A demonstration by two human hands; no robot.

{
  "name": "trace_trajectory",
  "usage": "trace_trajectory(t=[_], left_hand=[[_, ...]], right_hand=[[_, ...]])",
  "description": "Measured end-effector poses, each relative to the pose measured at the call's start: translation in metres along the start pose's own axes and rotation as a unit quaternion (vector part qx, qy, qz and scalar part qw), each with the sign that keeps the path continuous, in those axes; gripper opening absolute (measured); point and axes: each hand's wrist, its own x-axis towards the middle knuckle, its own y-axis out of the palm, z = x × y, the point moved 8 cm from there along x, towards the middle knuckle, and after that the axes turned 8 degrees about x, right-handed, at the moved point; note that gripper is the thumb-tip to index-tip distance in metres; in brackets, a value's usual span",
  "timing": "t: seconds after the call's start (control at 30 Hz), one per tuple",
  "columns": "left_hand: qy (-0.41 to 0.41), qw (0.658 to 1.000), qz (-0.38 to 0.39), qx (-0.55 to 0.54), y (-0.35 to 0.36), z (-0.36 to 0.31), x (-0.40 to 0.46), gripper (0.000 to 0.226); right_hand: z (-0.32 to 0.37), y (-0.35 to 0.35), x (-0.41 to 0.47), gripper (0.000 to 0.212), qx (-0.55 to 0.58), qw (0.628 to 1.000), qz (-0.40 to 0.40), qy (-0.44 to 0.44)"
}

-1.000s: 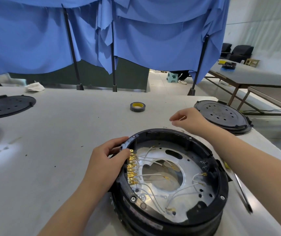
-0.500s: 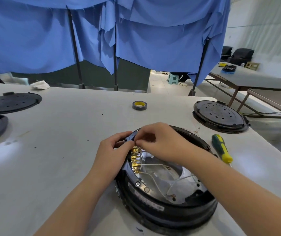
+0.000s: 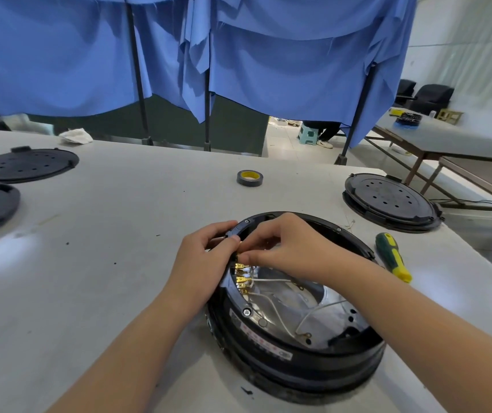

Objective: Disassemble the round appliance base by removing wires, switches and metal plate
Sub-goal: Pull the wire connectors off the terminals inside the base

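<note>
The round black appliance base (image 3: pixel 298 365) lies open side up on the grey table, near its front edge. Inside I see a shiny metal plate (image 3: pixel 331 317), white wires (image 3: pixel 271 305) and a row of brass terminals (image 3: pixel 240 278) along the left inner wall. My left hand (image 3: pixel 206 257) grips the base's left rim beside the terminals. My right hand (image 3: pixel 280 248) reaches across the base and pinches the topmost brass terminal; its fingertips meet my left thumb there. What the fingers cover is hidden.
A green-and-yellow screwdriver (image 3: pixel 393 257) lies right of the base. A black round cover (image 3: pixel 390 201) sits at the back right, two more black covers (image 3: pixel 24 165) at the left. A roll of black tape (image 3: pixel 249 177) stands mid-table. Blue curtains hang behind.
My right hand came from the far right rim across the base to the terminal row and now pinches a terminal. My left hand stayed on the left rim. The screwdriver came into view.
</note>
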Motion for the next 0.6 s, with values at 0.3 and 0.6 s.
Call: trace_trajectory(t=[0.3,0.6], left_hand=[[-0.001,1.0,0.0,0.004,0.0001,-0.0008,-0.0008,0.028],[-0.008,1.0,0.001,-0.002,0.0001,0.0,-0.0005,0.028]], right_hand=[[0.0027,0.0002,-0.0012,0.009,-0.017,1.0,-0.005,0.004],[0.0064,0.0016,-0.0016,0.009,-0.049,0.999,-0.011,-0.002]])
